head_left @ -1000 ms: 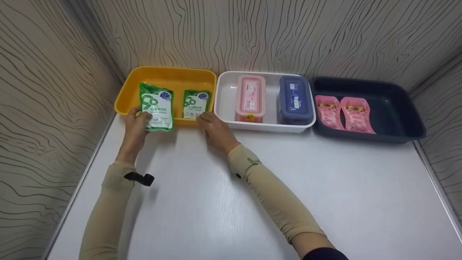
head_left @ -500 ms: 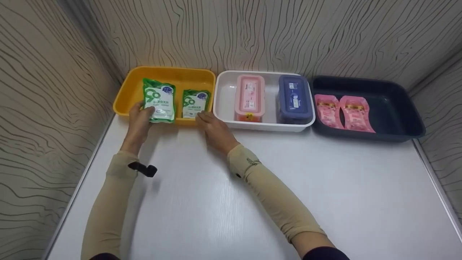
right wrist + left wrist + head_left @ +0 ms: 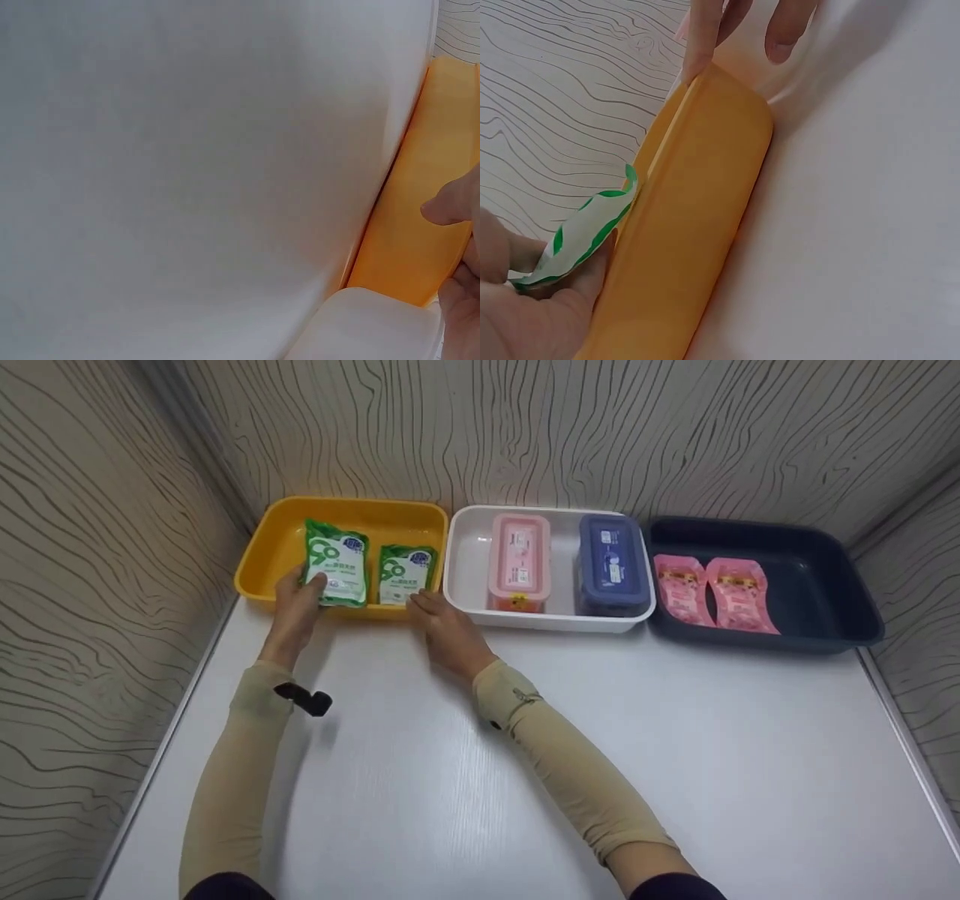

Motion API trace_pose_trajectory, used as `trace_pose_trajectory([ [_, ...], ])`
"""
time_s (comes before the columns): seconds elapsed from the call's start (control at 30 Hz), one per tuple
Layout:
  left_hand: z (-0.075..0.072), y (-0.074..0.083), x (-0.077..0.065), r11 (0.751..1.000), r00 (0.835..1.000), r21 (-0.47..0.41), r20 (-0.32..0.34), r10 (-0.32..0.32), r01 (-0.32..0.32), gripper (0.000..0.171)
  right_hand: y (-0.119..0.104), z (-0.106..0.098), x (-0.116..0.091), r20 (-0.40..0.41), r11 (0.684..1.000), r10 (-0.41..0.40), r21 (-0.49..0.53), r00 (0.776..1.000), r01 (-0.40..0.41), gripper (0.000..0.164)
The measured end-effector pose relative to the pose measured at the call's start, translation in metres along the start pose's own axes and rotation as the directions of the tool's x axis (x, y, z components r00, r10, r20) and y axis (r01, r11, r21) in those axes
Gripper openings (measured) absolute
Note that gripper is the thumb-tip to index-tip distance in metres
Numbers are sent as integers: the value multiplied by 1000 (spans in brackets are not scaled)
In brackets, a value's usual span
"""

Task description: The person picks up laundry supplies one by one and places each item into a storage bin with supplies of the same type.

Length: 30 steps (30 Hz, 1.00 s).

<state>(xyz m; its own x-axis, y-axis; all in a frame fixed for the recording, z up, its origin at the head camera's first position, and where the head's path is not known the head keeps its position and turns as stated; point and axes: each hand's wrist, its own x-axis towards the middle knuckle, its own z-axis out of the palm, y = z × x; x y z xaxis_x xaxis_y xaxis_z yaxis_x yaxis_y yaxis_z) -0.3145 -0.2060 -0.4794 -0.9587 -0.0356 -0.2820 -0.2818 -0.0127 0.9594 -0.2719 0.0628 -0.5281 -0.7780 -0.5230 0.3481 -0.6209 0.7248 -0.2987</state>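
My left hand grips a green-and-white detergent pouch by its left side, thumb on its printed face. The pouch leans at the front rim of a yellow plastic bin, over the bin's inside. A matching pouch lies within the bin to the right. My right hand rests its fingers on the bin's front rim near the right corner. Its thumb hangs apart from the outer wall, as the left wrist view shows. In that view the held pouch appears edge-on above the rim.
Beside the yellow bin stands a white bin with a pink-lidded box and a blue-lidded box. Farther right, a dark bin holds two pink packets. Patterned walls rise behind and beside the white table.
My left hand has carried the pouch forward and slightly right, from overhanging the front rim to over the bin's inside. My right hand has stayed at the rim.
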Motion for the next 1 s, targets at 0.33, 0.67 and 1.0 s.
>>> trace_pose_trajectory([
  [0.33,5,5,7,996,999,79,-40,-29,32,59,1,1,0,-28,1000,-18,-6,999,18,38],
  [0.67,12,8,18,994,999,106,-39,-3,7,58,1,0,-3,-40,1000,-11,-3,999,10,41],
  [1.0,12,14,26,982,996,181,-87,-35,51,61,2,4,-2,-35,1000,-6,-3,999,6,40],
])
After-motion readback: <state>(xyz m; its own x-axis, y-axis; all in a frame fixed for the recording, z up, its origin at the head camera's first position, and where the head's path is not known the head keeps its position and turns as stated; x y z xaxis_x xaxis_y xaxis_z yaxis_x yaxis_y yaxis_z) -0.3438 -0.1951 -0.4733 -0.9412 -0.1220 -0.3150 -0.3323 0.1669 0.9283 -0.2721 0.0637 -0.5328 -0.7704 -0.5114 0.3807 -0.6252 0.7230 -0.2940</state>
